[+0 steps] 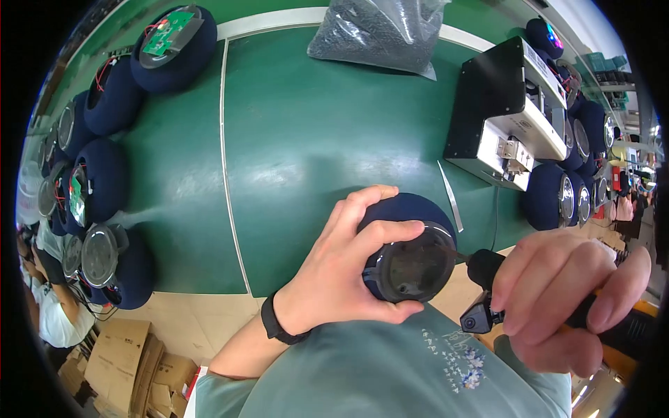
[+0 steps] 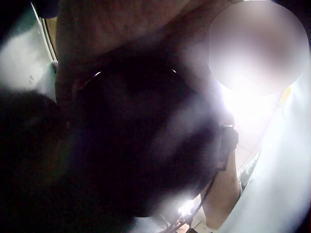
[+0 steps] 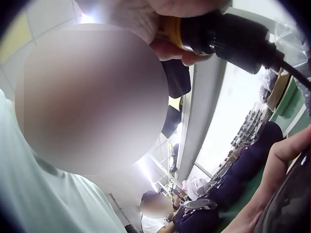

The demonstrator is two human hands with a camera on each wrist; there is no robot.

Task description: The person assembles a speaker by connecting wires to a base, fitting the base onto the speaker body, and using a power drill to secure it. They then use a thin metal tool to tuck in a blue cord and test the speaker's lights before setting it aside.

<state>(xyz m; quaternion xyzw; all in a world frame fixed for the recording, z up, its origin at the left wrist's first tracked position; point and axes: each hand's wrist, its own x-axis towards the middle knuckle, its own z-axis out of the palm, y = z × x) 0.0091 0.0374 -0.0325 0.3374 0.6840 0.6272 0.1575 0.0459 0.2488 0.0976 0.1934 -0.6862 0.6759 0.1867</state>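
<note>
My left hand (image 1: 341, 261) grips a round navy fabric-covered unit (image 1: 411, 205) near the front of my body, thumb and fingers spread round its rim. Its dark, glossy round cover (image 1: 411, 268) faces me. In the left wrist view the unit (image 2: 146, 145) is a large dark shape with little detail. My right hand (image 1: 557, 299) holds a black and orange electric screwdriver (image 1: 484, 268), its nose pointing left, with the thin bit right at the cover's edge. The right wrist view shows the screwdriver's black nose (image 3: 238, 43) and bit from the side.
A black and silver machine (image 1: 488, 104) stands at right, with silver tweezers (image 1: 451, 195) beside it. A bag of dark screws or grains (image 1: 376, 35) lies at the back. Similar navy units (image 1: 104, 174) line the left; more (image 1: 547, 198) stand at right. Cardboard boxes (image 1: 122, 366) are on the floor.
</note>
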